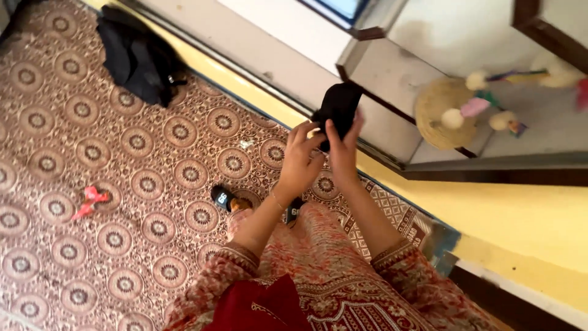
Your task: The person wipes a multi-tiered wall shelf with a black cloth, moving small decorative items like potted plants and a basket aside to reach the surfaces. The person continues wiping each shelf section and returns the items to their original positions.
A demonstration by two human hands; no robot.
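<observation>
1. Here, both hands are raised in front of the person, holding a black cloth item (339, 109), prob. a sock or small garment; can't tell which.
2. Left hand (300, 162): fingers curled round the item's lower edge, thumb side up.
3. Right hand (343, 150): fingers pressed on the cloth from the right, closed on it.
4. Cloth hangs just in front of a wall shelf niche (392, 73), lower left corner.
5. In the niche: straw hat (438, 110) w/ pompoms, leaning.
6. Floor: patterned carpet (122, 184) w/ round motifs; black bag (138, 58) top left, pink scrap (90, 199) at left, well apart from hands.
7. Dark slippers (223, 197) by the feet, below the hands.
</observation>
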